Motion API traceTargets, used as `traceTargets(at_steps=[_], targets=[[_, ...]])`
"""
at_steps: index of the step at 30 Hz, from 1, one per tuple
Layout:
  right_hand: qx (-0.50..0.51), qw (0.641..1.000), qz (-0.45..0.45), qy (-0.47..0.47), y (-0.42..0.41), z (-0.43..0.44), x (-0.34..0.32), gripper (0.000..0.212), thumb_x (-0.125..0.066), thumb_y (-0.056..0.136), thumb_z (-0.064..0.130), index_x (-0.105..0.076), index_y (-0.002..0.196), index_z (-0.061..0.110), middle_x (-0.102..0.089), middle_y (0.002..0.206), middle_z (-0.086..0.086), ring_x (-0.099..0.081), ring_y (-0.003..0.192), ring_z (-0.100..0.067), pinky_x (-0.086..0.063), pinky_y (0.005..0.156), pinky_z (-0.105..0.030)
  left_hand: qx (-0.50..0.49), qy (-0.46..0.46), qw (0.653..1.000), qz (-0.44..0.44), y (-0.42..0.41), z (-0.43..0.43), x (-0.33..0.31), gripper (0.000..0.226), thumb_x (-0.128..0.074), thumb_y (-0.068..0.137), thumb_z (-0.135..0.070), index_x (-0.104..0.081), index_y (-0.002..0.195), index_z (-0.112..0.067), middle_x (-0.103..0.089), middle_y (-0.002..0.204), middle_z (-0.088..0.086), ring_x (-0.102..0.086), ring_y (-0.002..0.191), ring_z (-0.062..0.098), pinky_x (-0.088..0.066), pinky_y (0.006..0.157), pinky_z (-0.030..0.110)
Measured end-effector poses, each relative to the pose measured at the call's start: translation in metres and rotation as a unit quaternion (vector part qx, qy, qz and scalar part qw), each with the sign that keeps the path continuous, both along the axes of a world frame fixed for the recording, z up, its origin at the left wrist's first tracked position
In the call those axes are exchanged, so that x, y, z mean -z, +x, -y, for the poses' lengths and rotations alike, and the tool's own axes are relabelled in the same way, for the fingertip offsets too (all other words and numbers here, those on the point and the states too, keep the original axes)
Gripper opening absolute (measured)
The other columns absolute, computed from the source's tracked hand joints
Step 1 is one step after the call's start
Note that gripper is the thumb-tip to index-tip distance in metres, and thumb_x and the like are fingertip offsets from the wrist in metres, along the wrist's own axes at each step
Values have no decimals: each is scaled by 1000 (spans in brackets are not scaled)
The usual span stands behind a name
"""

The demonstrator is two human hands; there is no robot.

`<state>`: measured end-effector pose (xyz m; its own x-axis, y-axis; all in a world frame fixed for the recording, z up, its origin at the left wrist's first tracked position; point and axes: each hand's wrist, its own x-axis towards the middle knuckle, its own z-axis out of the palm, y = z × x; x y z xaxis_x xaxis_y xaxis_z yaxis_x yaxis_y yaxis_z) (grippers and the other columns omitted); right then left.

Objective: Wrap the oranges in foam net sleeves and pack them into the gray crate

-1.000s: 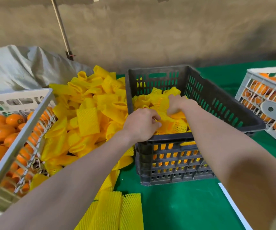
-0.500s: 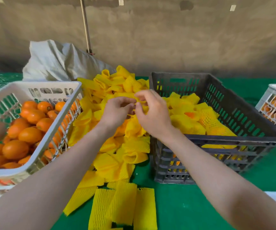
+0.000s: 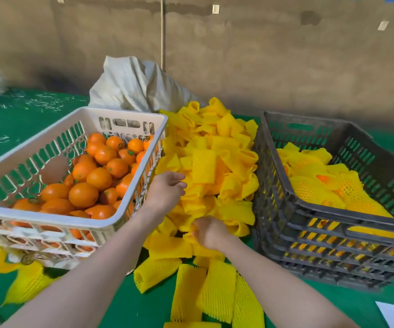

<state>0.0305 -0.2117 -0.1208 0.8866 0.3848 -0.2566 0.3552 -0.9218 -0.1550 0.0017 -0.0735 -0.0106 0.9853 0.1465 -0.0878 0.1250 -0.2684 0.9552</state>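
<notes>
many sleeves beneath both hands

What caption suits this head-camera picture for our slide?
Right hand grips a yellow foam sleeve from the pile between the white basket of oranges and the gray crate; left hand hovers open.

Glossy oranges in a white slotted plastic crate; matt yellow foam-net sleeves; dull gray plastic crate; green cloth-like counter.
</notes>
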Motion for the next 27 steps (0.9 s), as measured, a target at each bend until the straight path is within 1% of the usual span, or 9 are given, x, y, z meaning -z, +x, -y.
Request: traceTargets(at_steps=[5,7,9,14,16,19,21,23,27], targets=[[100,961,71,247,13,5,-56,23,-52,93,21,-66,104,7,-67,101,-17,-60,87,-25,-44,74,-30,11,-12,1000,-5,4,-13,2,35,-45,98,-1,-48,132,-10,-53,132,9,-50,121,27,-47,91,41],[119,924,63,357,11,8,-79,17,-54,92,16,-67,100,21,-62,70,-7,-47,55,-11,-36,54,-23,0,-17,1000,1,9,-14,-3,44,-45,98,-3,-39,141,-13,-43,144,6,-41,131,26,-42,88,36],[125,880,85,449,4,10,-95,17,-55,91,13,-63,82,26,-45,53,4,-33,47,-8,-28,49,-24,-8,-35,999,4,15,-13,-9,55,-47,98,-4,-27,148,-14,-31,153,5,-30,140,27,-38,99,38],[119,818,157,541,-20,0,-114,27,-58,91,13,-64,115,24,-54,58,11,-36,44,-5,-32,45,-19,0,-88,996,-7,29,-8,-29,62,-49,98,-6,-19,151,-13,-26,156,5,-24,143,28,-28,111,43],[98,811,181,547,-29,-6,-121,28,-61,90,14,-65,116,22,-65,85,22,-58,68,2,-48,63,-13,17,-134,991,-20,33,-10,-35,51,-49,97,-3,-37,145,-14,-45,143,8,-41,131,31,-38,102,45],[13,828,142,543,-35,-14,-130,27,-65,83,27,-65,110,27,-62,116,10,-55,108,6,-48,88,-16,40,-200,979,-5,33,-19,-44,30,-48,92,6,-63,109,-14,-65,99,10,-61,87,25,-51,70,34],[2,814,66,577,-36,-24,-140,23,-57,82,36,-67,100,27,-62,113,5,-57,107,0,-50,83,-17,47,-193,980,26,32,-30,-46,23,-53,89,9,-62,94,-12,-63,86,10,-60,72,20,-51,60,30],[54,761,28,646,-31,-40,-148,25,-53,88,40,-69,93,20,-65,99,2,-63,94,-13,-55,71,-25,67,-176,981,52,30,-43,-48,17,-57,89,4,-62,89,-12,-63,83,8,-60,71,18,-52,62,28],[110,748,9,655,-7,-79,-164,22,-60,90,27,-54,112,28,-60,111,-4,-64,90,-21,-53,56,-32,97,-57,985,132,28,-80,-56,11,-57,91,0,-63,90,-9,-65,88,9,-62,73,12,-52,66,25]])
